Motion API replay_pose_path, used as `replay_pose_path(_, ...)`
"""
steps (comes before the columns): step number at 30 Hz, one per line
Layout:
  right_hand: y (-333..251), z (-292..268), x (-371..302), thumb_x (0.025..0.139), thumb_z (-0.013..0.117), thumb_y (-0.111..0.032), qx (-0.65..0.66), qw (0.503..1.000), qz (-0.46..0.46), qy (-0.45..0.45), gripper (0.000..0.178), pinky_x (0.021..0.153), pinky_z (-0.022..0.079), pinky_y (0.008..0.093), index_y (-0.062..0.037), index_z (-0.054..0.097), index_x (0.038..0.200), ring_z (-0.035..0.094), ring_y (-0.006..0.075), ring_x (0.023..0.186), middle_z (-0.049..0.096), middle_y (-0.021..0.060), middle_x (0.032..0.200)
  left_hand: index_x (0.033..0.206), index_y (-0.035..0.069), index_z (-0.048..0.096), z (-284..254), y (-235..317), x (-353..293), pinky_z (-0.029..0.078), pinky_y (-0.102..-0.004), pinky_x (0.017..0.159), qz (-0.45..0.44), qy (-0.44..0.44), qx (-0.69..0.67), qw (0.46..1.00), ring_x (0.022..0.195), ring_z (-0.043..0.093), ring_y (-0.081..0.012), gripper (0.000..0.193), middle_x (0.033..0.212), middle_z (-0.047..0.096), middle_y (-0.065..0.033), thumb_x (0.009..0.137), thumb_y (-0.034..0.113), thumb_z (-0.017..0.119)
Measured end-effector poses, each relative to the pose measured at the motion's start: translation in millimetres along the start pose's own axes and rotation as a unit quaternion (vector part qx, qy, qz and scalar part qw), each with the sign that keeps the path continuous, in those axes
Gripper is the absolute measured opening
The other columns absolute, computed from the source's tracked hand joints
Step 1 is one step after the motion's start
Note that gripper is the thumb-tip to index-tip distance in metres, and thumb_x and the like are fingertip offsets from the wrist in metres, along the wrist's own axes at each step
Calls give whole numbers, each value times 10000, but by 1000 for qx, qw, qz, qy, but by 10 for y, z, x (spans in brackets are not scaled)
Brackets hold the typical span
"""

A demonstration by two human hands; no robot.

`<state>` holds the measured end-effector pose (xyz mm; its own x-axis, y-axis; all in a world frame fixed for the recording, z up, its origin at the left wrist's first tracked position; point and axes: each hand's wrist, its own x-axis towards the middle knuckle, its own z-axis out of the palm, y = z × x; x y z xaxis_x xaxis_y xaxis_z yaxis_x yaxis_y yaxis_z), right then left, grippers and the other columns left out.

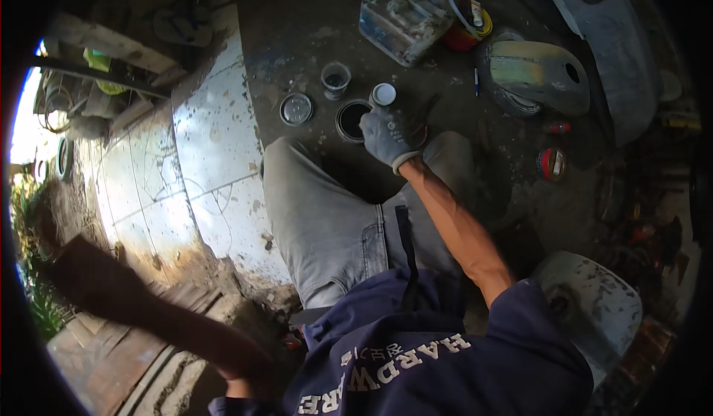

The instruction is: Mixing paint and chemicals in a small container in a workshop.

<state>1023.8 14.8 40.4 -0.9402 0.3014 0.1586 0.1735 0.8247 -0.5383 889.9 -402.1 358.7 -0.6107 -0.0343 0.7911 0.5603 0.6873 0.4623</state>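
Observation:
My right hand [387, 138], in a grey work glove, is over the right side of an open round can [350, 122] with dark contents. Its fingers are curled closed; whatever they grip is hidden. Right beyond the fingers is a small white round cup or cap [383, 94]; whether the hand touches it I cannot tell. A clear plastic cup [336, 77] stands beyond the can, and a round metal lid [297, 109] lies to its left. My left arm reaches far out to the left; my left hand [53, 256] is dark and blurred, its fingers indistinct.
Farther off stand a paint-stained plastic jug [407, 26] and a red and yellow tub [471, 26]. A sanded motorcycle tank [538, 74] and a grey panel [622, 52] lie to the right. A blue pen [476, 82] and a small red tin [551, 164] are on the floor.

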Motion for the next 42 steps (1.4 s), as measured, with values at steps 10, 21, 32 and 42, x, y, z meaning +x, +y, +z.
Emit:
replay_pose_path(10, 115, -194, -149, 914, 645, -163, -156, 987, -33, -14, 107, 792, 502, 482, -96, 672, 836, 674, 338, 856, 672, 130, 851, 1527, -2, 367, 3042, 37, -3560, 572, -455, 951, -226, -575, -216, 756, 1181, 660, -365, 1102, 1429, 576, -232, 618, 144, 974)
replay_pose_path(21, 213, -156, -171, 948, 643, -191, -68, 995, 70, -17, 112, 732, 526, 502, -96, 677, 899, 676, 375, 842, 690, 138, 934, 1472, 12, 452, 3322, 527, -3491, 481, -497, 1077, -165, -500, -221, 821, 1323, 571, -413, 1071, 1397, 615, -212, 593, 318, 983)
replay_pose_path(32, 93, -171, -251, 971, 659, -181, -5, 996, 86, -10, 126, 753, 563, 466, -77, 721, 1004, 697, 373, 883, 712, 141, 989, 1438, 4, 492, 3258, 663, -3380, 442, -488, 1131, -117, -483, -168, 851, 1371, 516, -399, 944, 1445, 565, -206, 652, 286, 931)
replay_pose_path(42, 94, -242, -270, 979, 641, -171, -38, 996, 76, 12, 134, 762, 554, 469, -91, 731, 1036, 702, 355, 908, 712, 126, 992, 1459, -13, 474, 3223, 602, -3460, 367, -557, 1168, -22, -408, -153, 900, 1380, 450, -464, 903, 1460, 514, -246, 708, 260, 895)
